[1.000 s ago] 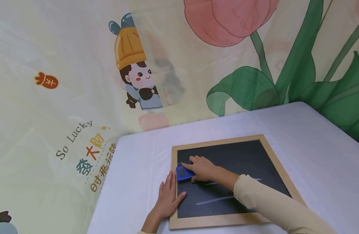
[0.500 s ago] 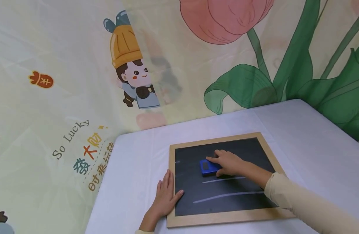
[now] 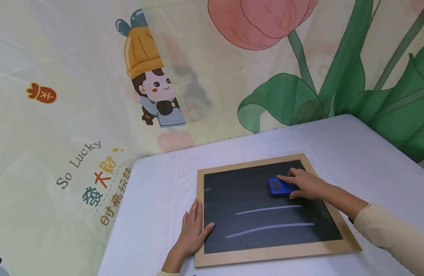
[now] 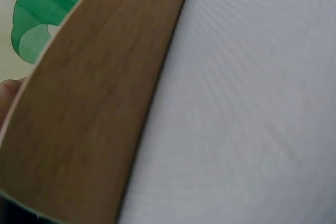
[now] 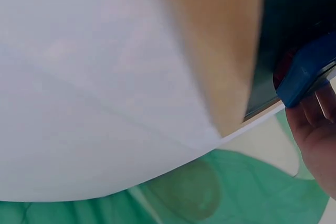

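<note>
A blackboard [image 3: 253,222] in a light wooden frame lies on the white table, with two roughly parallel chalk lines [image 3: 269,227] across its lower half. My right hand [image 3: 306,183] grips a blue board eraser [image 3: 280,187] between thumb and fingers, on the upper right part of the black surface. In the right wrist view the eraser [image 5: 307,72] shows beside the frame's corner, with fingers under it. My left hand [image 3: 192,232] rests on the frame's left edge, fingers straight along its side and thumb over the black surface. The left wrist view shows mostly the frame's wooden side [image 4: 94,98].
The white-covered table [image 3: 156,214] extends on every side of the blackboard. Behind it hangs a printed cloth [image 3: 212,96] with a tulip, a cartoon child and lettering. A small pale chalk trace [image 3: 207,189] shows near the board's left edge.
My right hand has slid the eraser from the board's left edge across to the upper right. Both chalk lines now show uncovered. The left hand stays on the frame.
</note>
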Action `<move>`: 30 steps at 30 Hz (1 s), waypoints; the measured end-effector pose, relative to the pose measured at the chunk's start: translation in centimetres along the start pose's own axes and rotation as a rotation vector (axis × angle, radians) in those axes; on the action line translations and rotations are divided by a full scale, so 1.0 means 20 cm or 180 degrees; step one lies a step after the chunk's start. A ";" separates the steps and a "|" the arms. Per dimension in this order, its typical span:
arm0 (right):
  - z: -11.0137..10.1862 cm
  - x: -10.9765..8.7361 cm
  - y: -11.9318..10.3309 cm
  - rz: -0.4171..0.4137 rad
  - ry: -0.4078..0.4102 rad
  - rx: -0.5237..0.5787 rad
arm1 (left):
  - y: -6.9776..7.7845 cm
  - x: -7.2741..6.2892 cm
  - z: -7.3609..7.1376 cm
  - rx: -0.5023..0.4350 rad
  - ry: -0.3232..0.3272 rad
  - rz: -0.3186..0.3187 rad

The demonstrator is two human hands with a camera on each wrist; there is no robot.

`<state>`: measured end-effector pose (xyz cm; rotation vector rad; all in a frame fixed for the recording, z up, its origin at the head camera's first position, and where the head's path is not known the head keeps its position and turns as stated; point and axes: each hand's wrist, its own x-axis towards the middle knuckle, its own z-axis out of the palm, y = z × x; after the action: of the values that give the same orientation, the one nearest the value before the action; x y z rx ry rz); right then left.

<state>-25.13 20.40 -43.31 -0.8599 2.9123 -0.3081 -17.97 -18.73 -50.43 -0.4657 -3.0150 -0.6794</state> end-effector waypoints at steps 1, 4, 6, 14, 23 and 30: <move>-0.01 -0.01 0.02 0.0043 -0.0009 0.0022 | 0.00 0.00 0.00 0.0008 -0.0002 0.0001; -0.02 -0.04 0.06 0.0153 -0.0030 0.0093 | 0.00 0.00 -0.01 -0.0006 -0.0026 -0.0001; -0.03 -0.06 0.08 0.0169 -0.0039 0.0132 | 0.00 0.00 -0.01 -0.0026 -0.0034 -0.0011; -0.04 -0.06 0.08 0.0227 -0.0076 0.0360 | -0.01 0.00 -0.01 -0.0031 -0.0031 -0.0026; -0.04 -0.14 0.07 0.0185 0.0034 0.0312 | -0.01 0.00 -0.01 -0.0041 -0.0026 -0.0015; -0.03 -0.24 0.09 0.0194 0.0080 0.0326 | -0.02 0.00 0.00 -0.0035 -0.0033 -0.0006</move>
<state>-22.12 24.58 -42.99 -0.7564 2.9092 -0.4616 -18.05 -19.01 -50.56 -0.4683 -3.0232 -0.6962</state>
